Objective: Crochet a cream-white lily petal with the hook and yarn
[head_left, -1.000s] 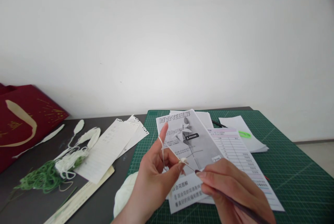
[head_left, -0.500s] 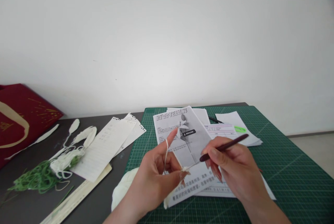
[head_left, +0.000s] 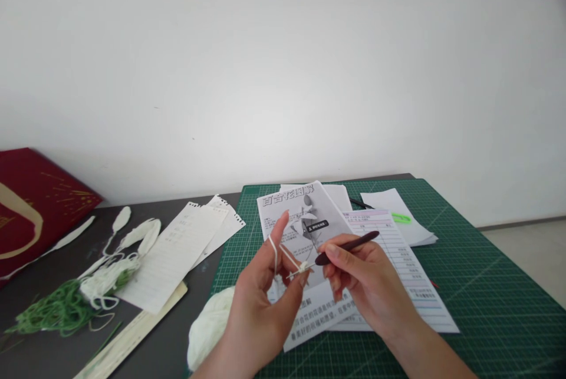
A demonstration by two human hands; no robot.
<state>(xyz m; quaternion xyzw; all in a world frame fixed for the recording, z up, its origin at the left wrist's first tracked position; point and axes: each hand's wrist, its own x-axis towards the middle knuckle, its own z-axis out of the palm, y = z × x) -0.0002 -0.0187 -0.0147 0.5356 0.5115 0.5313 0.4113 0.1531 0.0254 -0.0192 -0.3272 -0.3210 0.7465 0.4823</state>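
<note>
My left hand [head_left: 265, 302] pinches a small piece of white crochet [head_left: 303, 266] between thumb and fingers. White yarn [head_left: 289, 256] loops over its raised index finger and slants down to the crochet. In my right hand [head_left: 369, 276] is a crochet hook [head_left: 351, 246] with a dark brown handle, held like a pen. Its thin metal shaft runs left into the stitches, and the tip pokes out beyond them. Both hands hover over a printed sheet [head_left: 318, 326] with a flower picture. Beside my left wrist lies a pale ball of yarn [head_left: 207, 326], partly hidden by the arm.
Under the papers is a green cutting mat [head_left: 446, 284]. A lined form [head_left: 404, 267] and white sheets [head_left: 389, 202] lie to the right. Leftward are handwritten notes [head_left: 172, 249], a ruler-like strip [head_left: 132, 338], green yarn [head_left: 57, 308], white crocheted petals [head_left: 121, 220] and a red bag [head_left: 39, 190].
My right hand has moved left with the crochet hook, closer to my left hand. The hook tip now shows past the stitches, and the yarn from the index finger is stretched toward it.
</note>
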